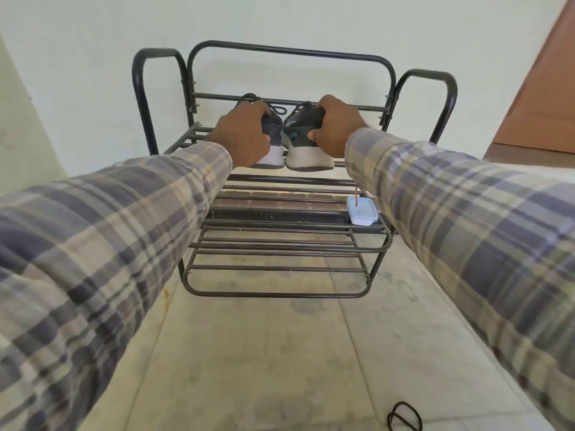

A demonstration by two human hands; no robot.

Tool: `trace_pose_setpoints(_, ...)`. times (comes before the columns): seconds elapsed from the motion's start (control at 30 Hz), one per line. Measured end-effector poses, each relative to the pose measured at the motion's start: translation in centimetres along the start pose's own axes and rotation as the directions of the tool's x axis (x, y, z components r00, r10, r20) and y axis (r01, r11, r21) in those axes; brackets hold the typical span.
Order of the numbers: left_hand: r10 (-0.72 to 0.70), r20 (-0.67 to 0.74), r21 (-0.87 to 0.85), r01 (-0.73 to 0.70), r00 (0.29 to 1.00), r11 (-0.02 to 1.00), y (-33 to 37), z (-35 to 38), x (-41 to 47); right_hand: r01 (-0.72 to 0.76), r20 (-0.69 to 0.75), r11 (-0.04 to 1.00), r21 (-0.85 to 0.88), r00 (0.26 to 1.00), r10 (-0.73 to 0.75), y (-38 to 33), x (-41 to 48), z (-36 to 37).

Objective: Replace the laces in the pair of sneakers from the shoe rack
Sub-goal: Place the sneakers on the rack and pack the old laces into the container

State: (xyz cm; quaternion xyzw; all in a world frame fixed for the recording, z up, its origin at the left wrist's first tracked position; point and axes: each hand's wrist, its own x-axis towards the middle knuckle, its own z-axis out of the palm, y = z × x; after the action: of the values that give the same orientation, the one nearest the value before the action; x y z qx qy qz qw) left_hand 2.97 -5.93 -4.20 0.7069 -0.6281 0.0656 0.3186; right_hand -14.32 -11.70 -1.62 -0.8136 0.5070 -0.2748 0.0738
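shoe rack (280,295): black bars | left sneaker (273,127): dark grey upper, white sole | right sneaker (306,132): dark grey upper, teal trim, white sole | laces (279,109): dark grey | sleeves (109,244): plaid, slate-blue, cream, tan | container (362,211): pale blue, white base | thread (356,192): red | floor (264,353): cream, grey blotches | wall (93,42): off-white | door (547,88): brown | cord (404,419): black

Dark sneakers (303,135) w/ white soles, laced, side-by-side, top shelf blk rack (289,52)
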Motion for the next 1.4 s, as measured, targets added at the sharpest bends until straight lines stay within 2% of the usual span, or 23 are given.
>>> trace_pose_setpoints(0.2,-0.003,0.014,-0.038,0.004,1.000,0.999,-0.1,0.0,-0.4,0.012,0.028,1.000,-0.006,1.000,-0.012,0.3,-0.8,-0.6)
trace_pose_setpoints(0.3,-0.050,0.020,-0.033,0.051,0.999,0.998,0.3,-0.4,-0.9,0.009,0.037,1.000,-0.017,0.999,-0.009,0.3,-1.7,-1.1)
trace_pose_setpoints(0.4,-0.092,-0.044,-0.054,0.089,0.995,0.995,0.9,-0.9,-2.2,-0.001,-0.002,1.000,-0.007,1.000,0.000,0.6,-3.0,-1.8)
trace_pose_setpoints(0.5,0.031,-0.195,-0.055,-0.042,0.980,0.998,3.0,-1.3,-5.0,-0.011,-0.085,0.998,0.062,0.996,0.017,1.0,-5.9,-2.6)
trace_pose_setpoints(0.6,0.138,-0.224,-0.090,-0.162,0.965,0.983,5.2,0.3,-8.7,0.014,-0.118,1.000,0.000,0.993,-0.014,1.9,-9.9,-0.6)
trace_pose_setpoints(0.67,0.159,-0.173,-0.089,-0.177,0.972,0.980,6.1,2.0,-11.2,-0.010,-0.045,0.999,-0.039,0.999,0.008,2.5,-12.5,1.1)
trace_pose_setpoints(0.77,0.159,-0.011,-0.047,-0.159,0.987,0.986,6.0,4.8,-13.8,-0.132,0.042,0.991,-0.014,0.990,0.133,4.5,-14.0,3.5)
trace_pose_setpoints(0.87,0.085,0.146,0.026,-0.090,0.986,0.996,4.8,6.7,-14.6,-0.222,0.089,0.974,-0.048,0.970,0.225,6.9,-14.3,6.4)
trace_pose_setpoints(0.93,0.042,0.192,0.064,-0.055,0.981,0.996,3.8,7.6,-14.1,-0.274,0.105,0.957,-0.096,0.953,0.283,8.6,-13.5,8.0)
trace_pose_setpoints(1.1,0.008,0.221,0.120,-0.036,0.975,0.992,0.8,10.8,-10.0,-0.293,0.071,0.945,-0.147,0.950,0.305,12.3,-7.9,11.3)
trace_pose_setpoints(1.2,-0.008,0.237,0.151,-0.029,0.971,0.988,-2.2,13.6,-7.5,-0.329,0.008,0.910,-0.251,0.940,0.342,14.0,-4.3,13.4)
trace_pose_setpoints(1.4,-0.018,0.149,0.080,0.006,0.989,0.997,-6.2,16.7,-6.1,-0.383,-0.041,0.835,-0.395,0.916,0.400,16.8,-0.8,17.3)
